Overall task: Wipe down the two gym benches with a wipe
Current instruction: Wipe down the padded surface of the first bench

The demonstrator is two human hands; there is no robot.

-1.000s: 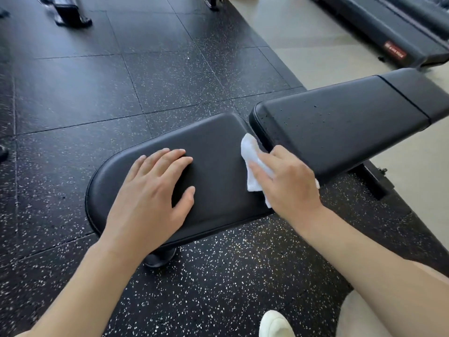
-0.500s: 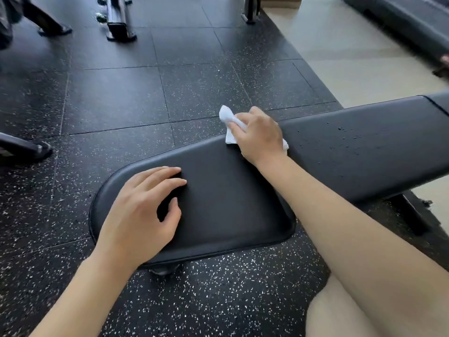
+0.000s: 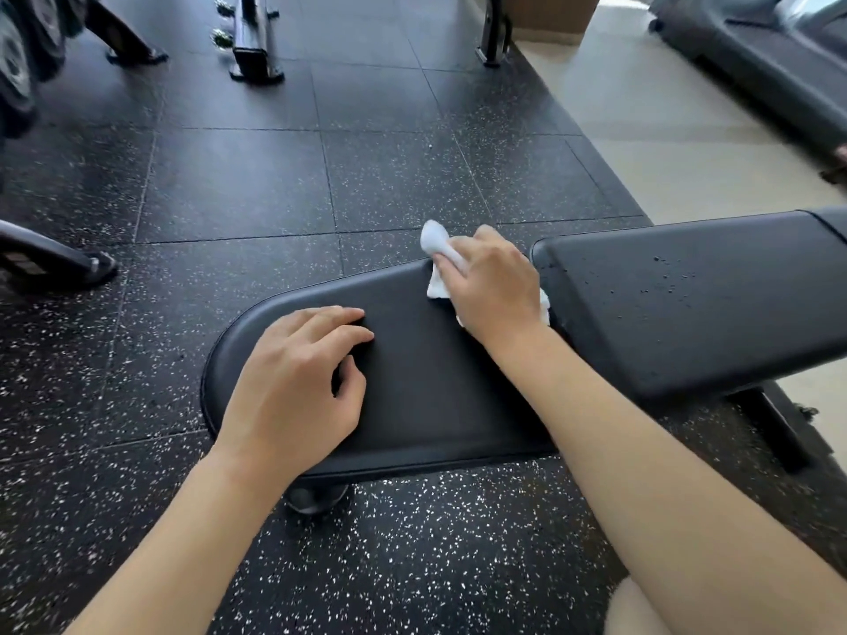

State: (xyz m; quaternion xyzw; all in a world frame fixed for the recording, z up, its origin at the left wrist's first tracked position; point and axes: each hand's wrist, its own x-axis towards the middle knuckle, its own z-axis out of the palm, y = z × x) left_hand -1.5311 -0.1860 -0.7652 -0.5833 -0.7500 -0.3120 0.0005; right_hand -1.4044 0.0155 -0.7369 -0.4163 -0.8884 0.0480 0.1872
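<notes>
While right hand (image 3: pixel 492 286) presses bunched white wipe (image 3: pixel 437 256) onto far edge of seat pad (image 3: pixel 440 387), fingers curled over it, step in hand looks like wiping seat section of first bench; left hand (image 3: pixel 293 382) rests flat on pad, fingers relaxed, gripping nothing. Backrest pad (image 3: pixel 687 304), beside seat across narrow gap, carries small droplets; likely next target. Smooth black vinyl, rounded corners; speckled rubber floor (image 3: pixel 229 199); wipe soft, crumpled

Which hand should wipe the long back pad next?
Probably the right hand: it grips the white crumpled wipe right beside the long black back pad. The left hand rests flat on the rounded black seat pad.
</notes>
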